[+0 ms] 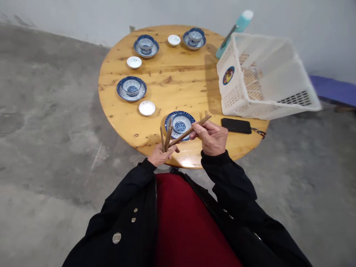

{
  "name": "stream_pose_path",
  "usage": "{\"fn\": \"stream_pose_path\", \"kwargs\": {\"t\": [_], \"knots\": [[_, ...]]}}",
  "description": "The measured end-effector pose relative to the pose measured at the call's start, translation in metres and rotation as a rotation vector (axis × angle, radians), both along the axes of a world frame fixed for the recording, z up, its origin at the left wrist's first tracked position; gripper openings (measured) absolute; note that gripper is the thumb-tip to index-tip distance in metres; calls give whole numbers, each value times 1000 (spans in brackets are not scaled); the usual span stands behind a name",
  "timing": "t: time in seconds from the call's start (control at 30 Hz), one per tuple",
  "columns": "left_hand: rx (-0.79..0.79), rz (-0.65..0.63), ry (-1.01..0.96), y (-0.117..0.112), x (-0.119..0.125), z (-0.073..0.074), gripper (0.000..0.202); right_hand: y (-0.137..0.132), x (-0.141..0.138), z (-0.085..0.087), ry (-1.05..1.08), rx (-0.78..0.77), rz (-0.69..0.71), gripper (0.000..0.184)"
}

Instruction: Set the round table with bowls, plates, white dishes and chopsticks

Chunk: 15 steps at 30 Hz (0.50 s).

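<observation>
Table [178, 79]: round, pale wood, standing on a concrete floor.
Basket [236, 100]: white plastic, on the right of the table, tilted.
Bottle [241, 22]: teal, far right, behind the basket.
Phone [236, 125]: black, flat at the near right edge.
Plates with bowls, blue and white: four sets, the nearest [180, 123] just beyond the hands.
Small dishes, white: three, one near left [147, 108].
Bundle of chopsticks [167, 137]: dark brown, upright over the near edge, with the fingers of the left hand [162, 154] closed round its lower end.
Pair of chopsticks [191, 129]: slanted, pinched near its upper end by the fingers of the right hand [211, 137], its lower end meeting the bundle.
Handling: probably light, stiff and smooth, so apt to slide or roll. Best gripped together, past the middle.
</observation>
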<state>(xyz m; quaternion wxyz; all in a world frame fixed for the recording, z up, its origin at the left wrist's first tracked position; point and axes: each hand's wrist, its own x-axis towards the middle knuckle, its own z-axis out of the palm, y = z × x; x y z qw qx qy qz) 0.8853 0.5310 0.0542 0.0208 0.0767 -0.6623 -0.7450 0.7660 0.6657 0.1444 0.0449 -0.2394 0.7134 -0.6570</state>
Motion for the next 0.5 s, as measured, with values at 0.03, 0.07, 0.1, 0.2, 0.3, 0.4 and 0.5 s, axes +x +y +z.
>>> {"fn": "stream_pose_path", "kwargs": {"t": [0.03, 0.07, 0.1, 0.2, 0.3, 0.4, 0.5], "knots": [[-14, 15, -7, -5, 9, 3, 58, -2, -2, 4, -10, -30, -27, 23], [-32, 39, -23, -11, 18, 4, 58, -3, -5, 7, -14, -63, -66, 23], [-50, 72, -48, -18, 28, 5, 57, -5, -9, 11, -17, -98, -107, 23], [-72, 190, -113, -39, 61, 6, 57, -16, -23, 17, -52, -200, -172, 22], [-50, 324, -146, -54, 89, 7, 58, -39, -34, 13, -132, -227, -103, 21], [-50, 515, -166, -62, 107, 9, 58, -71, -37, -1, -219, -225, -5, 27], [-76, 659, -173, -65, 118, 11, 58, -102, -33, -17, -301, -231, 59, 31]]}}
